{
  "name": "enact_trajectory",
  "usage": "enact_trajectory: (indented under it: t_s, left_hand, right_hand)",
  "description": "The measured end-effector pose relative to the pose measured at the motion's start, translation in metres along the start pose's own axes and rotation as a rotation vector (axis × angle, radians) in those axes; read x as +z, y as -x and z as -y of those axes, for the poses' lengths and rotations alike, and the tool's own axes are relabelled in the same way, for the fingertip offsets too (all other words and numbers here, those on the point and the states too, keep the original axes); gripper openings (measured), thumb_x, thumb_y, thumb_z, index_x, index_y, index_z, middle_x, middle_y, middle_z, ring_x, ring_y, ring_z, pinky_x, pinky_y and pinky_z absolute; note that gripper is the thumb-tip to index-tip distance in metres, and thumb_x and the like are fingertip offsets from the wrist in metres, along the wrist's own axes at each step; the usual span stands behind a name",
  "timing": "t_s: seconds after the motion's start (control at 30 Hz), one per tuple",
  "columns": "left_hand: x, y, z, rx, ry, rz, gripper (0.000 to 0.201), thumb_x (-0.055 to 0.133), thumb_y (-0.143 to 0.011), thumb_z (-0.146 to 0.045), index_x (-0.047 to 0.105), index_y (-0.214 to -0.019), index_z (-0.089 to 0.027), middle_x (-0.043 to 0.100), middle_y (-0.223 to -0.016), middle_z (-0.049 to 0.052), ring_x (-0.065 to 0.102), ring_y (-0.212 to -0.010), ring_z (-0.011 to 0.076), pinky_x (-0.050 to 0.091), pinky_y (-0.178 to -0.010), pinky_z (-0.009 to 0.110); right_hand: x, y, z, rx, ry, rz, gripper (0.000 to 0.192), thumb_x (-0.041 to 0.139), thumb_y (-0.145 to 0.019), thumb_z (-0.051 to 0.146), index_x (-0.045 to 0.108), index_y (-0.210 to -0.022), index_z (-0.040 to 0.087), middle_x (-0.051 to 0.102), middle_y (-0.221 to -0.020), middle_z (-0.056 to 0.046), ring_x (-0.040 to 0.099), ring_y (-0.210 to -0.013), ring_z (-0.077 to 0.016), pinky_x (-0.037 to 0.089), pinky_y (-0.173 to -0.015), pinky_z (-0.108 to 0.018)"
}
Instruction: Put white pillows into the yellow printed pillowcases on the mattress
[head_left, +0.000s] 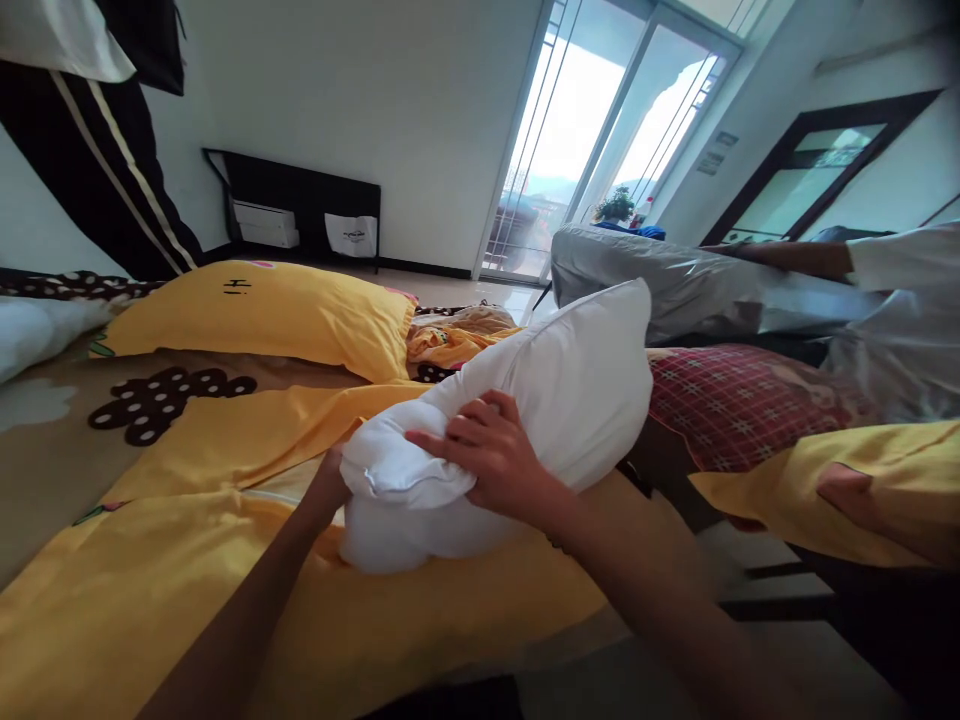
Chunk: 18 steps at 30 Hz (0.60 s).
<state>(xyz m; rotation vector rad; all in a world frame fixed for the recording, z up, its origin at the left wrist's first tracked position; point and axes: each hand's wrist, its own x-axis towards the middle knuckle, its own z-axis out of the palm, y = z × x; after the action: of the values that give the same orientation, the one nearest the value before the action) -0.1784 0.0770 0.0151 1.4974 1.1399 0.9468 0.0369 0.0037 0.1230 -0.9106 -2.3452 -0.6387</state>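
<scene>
A white pillow (570, 390) lies across the near edge of a bed covered by a yellow quilt (187, 560). My right hand (491, 455) presses down on the pillow's bunched near end, fingers curled into the fabric. My left hand (326, 490) grips the same end from the left side, partly hidden behind the pillow. The pillow's far end points up and to the right.
A yellow pillow (262, 315) rests at the bed's head. At the right another person's hand (847, 495) holds a yellow cloth (862, 480), with a red plaid cloth (742, 400) behind. A glass balcony door (592, 130) stands at the back.
</scene>
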Motion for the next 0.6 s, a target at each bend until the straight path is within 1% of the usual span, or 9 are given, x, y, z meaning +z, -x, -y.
enact_trajectory:
  t_s: [0.07, 0.13, 0.2, 0.27, 0.33, 0.4, 0.47, 0.53, 0.6]
  left_hand:
    - [-0.004, 0.01, 0.005, -0.013, -0.044, -0.04, 0.035, 0.061, -0.059, -0.053, 0.058, -0.06, -0.018, 0.064, -0.067, 0.007, 0.058, -0.078, 0.024, 0.05, -0.07, 0.032]
    - [-0.01, 0.025, 0.011, -0.041, -0.078, -0.039, 0.034, 0.065, -0.058, -0.05, 0.061, -0.064, -0.018, 0.065, -0.07, 0.007, 0.059, -0.076, 0.024, 0.049, -0.067, 0.031]
    - [-0.017, 0.046, 0.016, -0.083, -0.115, 0.032, 0.038, 0.067, -0.058, -0.047, 0.066, -0.081, -0.017, 0.067, -0.077, 0.006, 0.058, -0.067, 0.021, 0.048, -0.061, 0.029]
    - [-0.02, 0.067, 0.02, -0.102, -0.182, 0.113, 0.044, 0.069, -0.058, -0.04, 0.065, -0.095, -0.018, 0.067, -0.083, 0.004, 0.057, -0.061, 0.0172, 0.046, -0.058, 0.027]
    - [-0.016, 0.084, 0.022, -0.098, -0.282, 0.15, 0.046, 0.072, -0.056, -0.036, 0.063, -0.098, -0.018, 0.067, -0.085, 0.003, 0.058, -0.065, 0.0178, 0.046, -0.061, 0.027]
    - [-0.008, 0.094, 0.021, -0.088, -0.387, 0.085, 0.043, 0.072, -0.06, -0.043, 0.063, -0.093, -0.018, 0.068, -0.086, 0.006, 0.061, -0.075, 0.0226, 0.047, -0.066, 0.03]
    - [0.005, 0.097, 0.018, -0.02, -0.484, -0.025, 0.039, 0.062, -0.07, -0.054, 0.064, -0.082, -0.018, 0.068, -0.083, 0.01, 0.061, -0.081, 0.0273, 0.046, -0.072, 0.036]
    - [0.018, 0.095, 0.012, 0.116, -0.514, -0.102, 0.04, 0.05, -0.077, -0.056, 0.062, -0.068, -0.018, 0.067, -0.077, 0.012, 0.06, -0.079, 0.0288, 0.044, -0.075, 0.039]
    - [0.032, 0.091, 0.002, 0.167, -0.434, -0.097, 0.042, 0.046, -0.076, -0.055, 0.057, -0.055, -0.019, 0.062, -0.063, 0.011, 0.057, -0.068, 0.0258, 0.041, -0.068, 0.036]
  right_hand:
    - [-0.002, 0.004, 0.003, 0.013, 0.021, -0.014, 0.05, 0.054, -0.079, 0.012, 0.063, -0.127, 0.026, 0.061, -0.074, 0.0, 0.05, -0.08, -0.0174, 0.029, -0.089, -0.037]
    - [-0.007, 0.003, -0.003, 0.044, -0.007, -0.032, 0.047, 0.052, -0.08, 0.014, 0.065, -0.123, 0.027, 0.06, -0.074, 0.0, 0.051, -0.079, -0.0176, 0.03, -0.088, -0.037]
    - [-0.013, 0.001, -0.013, 0.088, -0.06, -0.074, 0.036, 0.052, -0.079, 0.017, 0.069, -0.11, 0.027, 0.059, -0.075, 0.0, 0.051, -0.078, -0.0177, 0.032, -0.087, -0.038]
    - [-0.017, -0.001, -0.025, 0.133, -0.099, -0.118, 0.02, 0.053, -0.078, 0.021, 0.07, -0.089, 0.025, 0.059, -0.075, -0.001, 0.05, -0.077, -0.0178, 0.033, -0.084, -0.038]
    - [-0.018, -0.001, -0.032, 0.158, -0.112, -0.145, 0.01, 0.054, -0.077, 0.023, 0.063, -0.075, 0.023, 0.057, -0.074, -0.001, 0.049, -0.075, -0.0178, 0.033, -0.083, -0.039]
    - [-0.017, -0.001, -0.035, 0.163, -0.105, -0.167, 0.006, 0.055, -0.075, 0.022, 0.057, -0.069, 0.022, 0.055, -0.073, -0.001, 0.049, -0.075, -0.0178, 0.034, -0.082, -0.039]
    - [-0.017, -0.001, -0.034, 0.157, -0.09, -0.207, 0.009, 0.055, -0.073, 0.021, 0.051, -0.066, 0.022, 0.053, -0.071, 0.0, 0.048, -0.074, -0.0174, 0.034, -0.081, -0.039]
    - [-0.019, 0.0, -0.031, 0.163, -0.068, -0.252, 0.014, 0.055, -0.073, 0.02, 0.046, -0.062, 0.021, 0.051, -0.07, 0.0, 0.047, -0.072, -0.0168, 0.036, -0.079, -0.038]
    - [-0.023, 0.003, -0.028, 0.182, -0.034, -0.296, 0.017, 0.055, -0.073, 0.02, 0.043, -0.061, 0.022, 0.051, -0.069, 0.0, 0.047, -0.072, -0.0169, 0.037, -0.077, -0.038]
